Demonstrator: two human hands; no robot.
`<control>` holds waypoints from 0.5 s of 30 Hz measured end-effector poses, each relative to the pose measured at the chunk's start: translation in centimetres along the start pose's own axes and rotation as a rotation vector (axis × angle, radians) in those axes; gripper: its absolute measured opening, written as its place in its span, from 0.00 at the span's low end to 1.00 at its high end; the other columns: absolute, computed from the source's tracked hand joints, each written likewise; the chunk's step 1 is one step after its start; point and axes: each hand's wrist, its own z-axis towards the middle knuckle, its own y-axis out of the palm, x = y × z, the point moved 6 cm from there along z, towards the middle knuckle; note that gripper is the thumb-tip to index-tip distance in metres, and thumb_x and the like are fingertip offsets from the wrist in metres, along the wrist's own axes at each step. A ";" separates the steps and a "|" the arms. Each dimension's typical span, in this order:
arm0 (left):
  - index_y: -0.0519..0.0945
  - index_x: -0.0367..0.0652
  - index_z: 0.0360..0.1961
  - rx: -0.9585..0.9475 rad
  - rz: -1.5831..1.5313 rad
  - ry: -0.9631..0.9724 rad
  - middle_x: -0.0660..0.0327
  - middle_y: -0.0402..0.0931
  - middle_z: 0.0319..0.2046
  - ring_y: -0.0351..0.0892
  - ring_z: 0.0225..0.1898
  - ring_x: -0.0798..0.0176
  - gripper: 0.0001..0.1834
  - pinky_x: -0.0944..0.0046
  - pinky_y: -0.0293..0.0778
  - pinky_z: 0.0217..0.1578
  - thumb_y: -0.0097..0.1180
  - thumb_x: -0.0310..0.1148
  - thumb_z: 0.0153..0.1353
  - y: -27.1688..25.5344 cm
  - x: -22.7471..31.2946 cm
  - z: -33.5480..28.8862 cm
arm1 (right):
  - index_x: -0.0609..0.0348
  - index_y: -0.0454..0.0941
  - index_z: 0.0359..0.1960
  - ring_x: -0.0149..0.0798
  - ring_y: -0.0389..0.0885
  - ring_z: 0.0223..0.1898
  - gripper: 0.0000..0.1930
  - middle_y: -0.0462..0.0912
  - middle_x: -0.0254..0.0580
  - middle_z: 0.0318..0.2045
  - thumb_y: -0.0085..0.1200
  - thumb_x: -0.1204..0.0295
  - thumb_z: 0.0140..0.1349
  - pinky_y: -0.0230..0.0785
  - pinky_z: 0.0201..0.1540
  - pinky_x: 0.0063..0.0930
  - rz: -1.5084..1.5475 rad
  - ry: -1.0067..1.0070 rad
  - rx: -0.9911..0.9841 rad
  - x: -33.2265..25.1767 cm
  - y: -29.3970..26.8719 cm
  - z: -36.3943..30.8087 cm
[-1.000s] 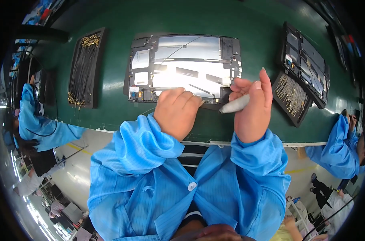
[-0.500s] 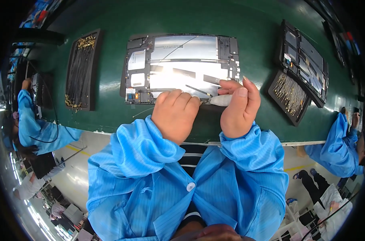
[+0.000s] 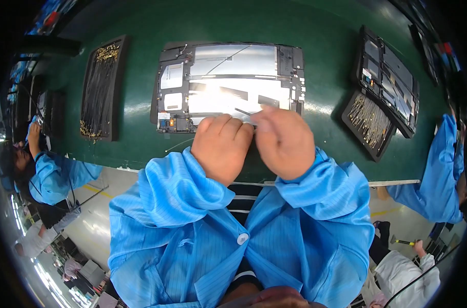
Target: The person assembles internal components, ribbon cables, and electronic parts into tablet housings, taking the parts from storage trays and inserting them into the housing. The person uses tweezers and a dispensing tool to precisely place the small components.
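Note:
An opened tablet-like device, with silver panels and black edge parts, lies on the green table in front of me. My left hand is closed over its near edge, knuckles up and fingertips hidden. From beneath that hand a thin pale cable runs out to the left, pinched in the fingers as far as I can see. Close beside it, my right hand has curled fingers drawn together at the same edge. Its fingertips are blurred, and whatever they hold is hidden. A short dark strip shows just above the fingers.
Left of the device stands a black tray of thin black cables with gold ends. At right, another opened device leans over a second tray of such cables. Co-workers in blue sleeves sit at both sides.
My right hand has moved left to meet the left hand; its spread fingers have curled in, and the white covering on one finger is out of sight. The left hand has hardly moved.

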 end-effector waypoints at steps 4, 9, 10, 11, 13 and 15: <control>0.72 0.41 0.27 -0.108 0.027 -0.010 0.59 0.70 0.27 0.67 0.34 0.59 0.10 0.62 0.61 0.37 0.45 0.29 0.39 0.1 -0.5 0.1 | 0.61 0.70 0.31 0.45 0.71 0.24 0.12 0.73 0.45 0.23 0.50 0.73 0.43 0.64 0.27 0.33 -0.009 0.013 -0.043 -0.1 0.9 0.9; 0.73 0.38 0.28 0.137 0.314 -0.044 0.52 0.70 0.29 0.68 0.34 0.54 0.10 0.58 0.63 0.36 0.49 0.27 0.41 -3.3 -6.5 1.9 | 0.65 0.62 0.43 0.29 0.69 0.20 0.17 0.73 0.39 0.25 0.42 0.68 0.53 0.62 0.22 0.21 0.653 0.777 0.232 6.3 -1.2 -0.1; 0.73 0.38 0.30 0.286 0.493 -0.166 0.51 0.69 0.29 0.67 0.34 0.52 0.10 0.58 0.63 0.36 0.49 0.29 0.44 -5.2 -8.4 1.5 | 0.65 0.60 0.45 0.25 0.67 0.19 0.19 0.72 0.39 0.26 0.41 0.66 0.55 0.61 0.22 0.17 0.623 0.780 0.296 6.9 -3.1 -0.5; 0.72 0.37 0.33 0.333 0.361 -0.354 0.50 0.69 0.31 0.67 0.35 0.52 0.12 0.59 0.63 0.38 0.48 0.32 0.47 -6.5 -10.3 0.2 | 0.65 0.59 0.45 0.24 0.66 0.18 0.20 0.72 0.39 0.26 0.41 0.65 0.54 0.60 0.21 0.15 0.583 0.874 0.274 6.9 -4.3 -0.6; 0.67 0.33 0.41 0.302 -0.205 -0.796 0.45 0.67 0.39 0.67 0.40 0.49 0.22 0.60 0.61 0.42 0.46 0.41 0.52 -5.0 -15.4 -4.4 | 0.66 0.59 0.45 0.24 0.65 0.17 0.22 0.71 0.39 0.23 0.42 0.61 0.54 0.59 0.17 0.15 0.544 1.066 0.101 7.2 -5.0 -1.4; 0.67 0.32 0.41 0.033 -0.583 -0.898 0.46 0.68 0.39 0.68 0.41 0.53 0.24 0.63 0.61 0.43 0.42 0.44 0.54 -2.5 -17.1 -6.7 | 0.66 0.61 0.44 0.25 0.65 0.15 0.24 0.69 0.39 0.20 0.41 0.58 0.54 0.57 0.14 0.17 0.519 1.193 -0.230 7.5 -2.0 -3.2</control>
